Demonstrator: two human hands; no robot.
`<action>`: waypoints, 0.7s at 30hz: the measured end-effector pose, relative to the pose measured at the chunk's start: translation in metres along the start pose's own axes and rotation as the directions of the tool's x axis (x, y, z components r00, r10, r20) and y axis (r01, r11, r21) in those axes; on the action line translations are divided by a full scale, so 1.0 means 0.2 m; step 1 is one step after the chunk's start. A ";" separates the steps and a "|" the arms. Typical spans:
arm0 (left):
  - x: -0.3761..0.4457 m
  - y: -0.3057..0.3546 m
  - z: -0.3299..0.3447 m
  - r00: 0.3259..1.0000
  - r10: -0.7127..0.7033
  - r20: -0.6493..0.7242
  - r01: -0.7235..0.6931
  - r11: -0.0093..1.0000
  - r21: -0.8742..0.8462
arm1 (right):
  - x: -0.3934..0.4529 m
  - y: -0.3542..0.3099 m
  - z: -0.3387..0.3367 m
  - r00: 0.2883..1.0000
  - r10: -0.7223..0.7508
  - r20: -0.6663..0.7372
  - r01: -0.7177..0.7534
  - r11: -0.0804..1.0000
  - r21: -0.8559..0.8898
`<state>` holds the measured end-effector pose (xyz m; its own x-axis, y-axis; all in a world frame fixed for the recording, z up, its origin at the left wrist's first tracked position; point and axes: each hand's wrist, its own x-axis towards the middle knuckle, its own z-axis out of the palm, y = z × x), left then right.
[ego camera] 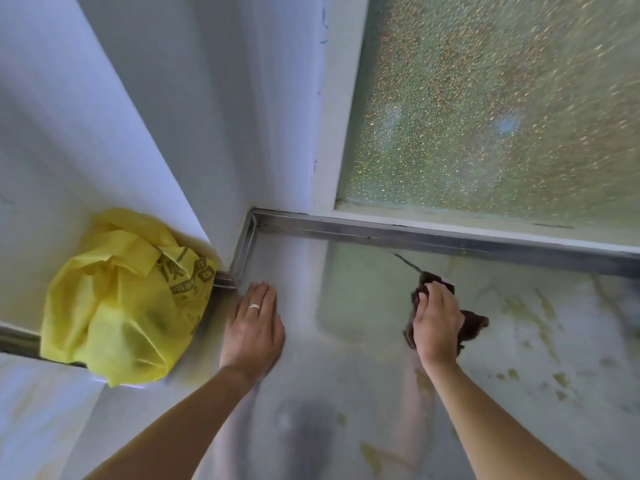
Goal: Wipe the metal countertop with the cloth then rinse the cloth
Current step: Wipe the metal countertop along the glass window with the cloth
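R hand [437, 322] sits on top of the cloth [472, 327], palm down, fingers close together and curled over the front edge, pressing it onto the counter [363, 393]. Cloth = dark brown rag, bunched, mid-counter, near the back rail [450, 242] below the window [502, 105]. A thin strand sticks out toward the rail.

L hand [254, 323] lies flat on the counter near the back-left corner, fingers straight and together, ring [254, 306] on one finger. Holds nothing, looks like bracing only. Yellow bag [121, 299] just to its left, against the wall, not touching the hand.

Handling, my read:
- cloth is soft, limp, light; no stiffness, so it folds and rolls under a push. Palm on top w/ fingers hooked over the leading edge is the right hold for wiping.
- prob damp, can't confirm; if so it drags more on metal and is a bit heavier.
- counter is smooth sheet metal, shiny, w/ yellowish smears to the R and front. Slick surface, so the cloth slides easily; needs downward pressure to lift stains.
- for the rinse: gather the whole wad in the fist, incl. the loose strand, or it'll trail and drip.

Wipe stage still on; stains remain. Sink not in view.
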<state>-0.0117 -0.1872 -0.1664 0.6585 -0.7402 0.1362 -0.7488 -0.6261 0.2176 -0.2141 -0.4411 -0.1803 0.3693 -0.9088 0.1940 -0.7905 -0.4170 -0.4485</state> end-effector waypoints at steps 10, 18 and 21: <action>-0.40 0.00 0.05 0.993 -0.029 0.117 0.030 1.000 -0.002 | -0.77 -0.46 0.03 0.799 -0.542 0.261 0.528 0.840 0.127; -0.40 -0.02 0.10 0.993 -0.045 0.110 0.042 0.999 0.027 | -0.42 -0.40 0.17 0.728 -0.636 0.255 0.640 0.764 0.081; -0.40 -0.02 0.11 0.995 -0.040 0.094 0.038 0.999 0.020 | -0.22 -0.39 0.19 0.817 -0.544 0.192 0.535 0.839 0.100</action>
<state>-0.0620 -0.1306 -0.1996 0.6776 -0.7345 0.0363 -0.7247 -0.6585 0.2032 -0.1491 -0.3679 -0.1872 0.8255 -0.5131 0.2352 -0.4165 -0.8349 -0.3599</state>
